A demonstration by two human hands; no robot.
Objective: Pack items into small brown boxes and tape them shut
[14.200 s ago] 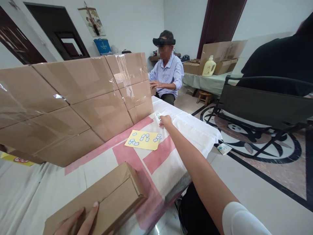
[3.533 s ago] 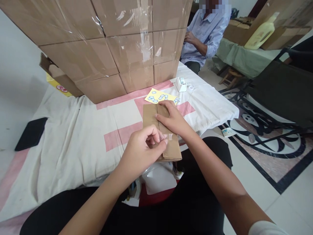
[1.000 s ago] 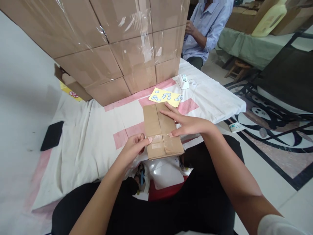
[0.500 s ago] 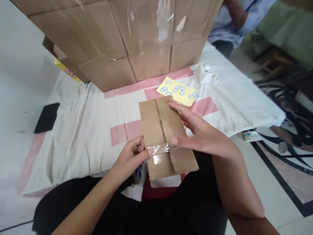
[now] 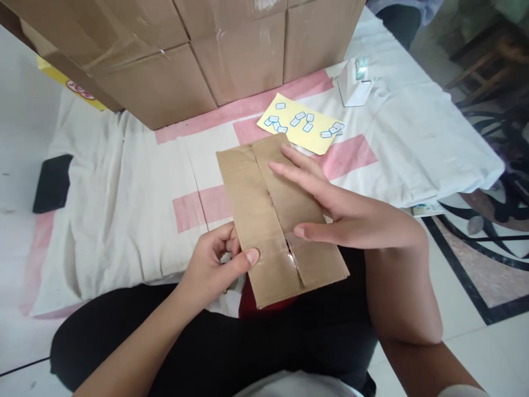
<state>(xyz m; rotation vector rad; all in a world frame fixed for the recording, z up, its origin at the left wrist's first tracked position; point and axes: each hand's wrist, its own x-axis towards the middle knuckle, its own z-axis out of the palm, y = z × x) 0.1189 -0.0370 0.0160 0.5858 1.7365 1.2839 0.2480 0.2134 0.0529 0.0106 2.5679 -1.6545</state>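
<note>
A small brown cardboard box (image 5: 252, 209) is tilted over my lap, its two top flaps meeting along a centre seam. Clear tape crosses the seam near the end closest to me. My left hand (image 5: 221, 264) grips the box's left edge, thumb on top and fingers curled underneath. Across the right flap lies my right hand (image 5: 326, 204), fingers stretched out and thumb spread apart near the tape. Just beyond the box, a yellow card (image 5: 312, 135) with several small blue-edged white labels rests on the cloth.
Large taped cartons (image 5: 243, 66) stand at the back of the cloth-covered surface (image 5: 140, 198). A black phone-like object (image 5: 53, 183) lies at left, near a yellow packet (image 5: 70, 82). A small white stand-like object (image 5: 355, 85) sits at back right. Part of another person (image 5: 403, 22) shows at top right.
The view has shifted, with the cartons now higher in frame. My right hand has settled flatter on the right flap. My left hand keeps its hold on the box's left edge.
</note>
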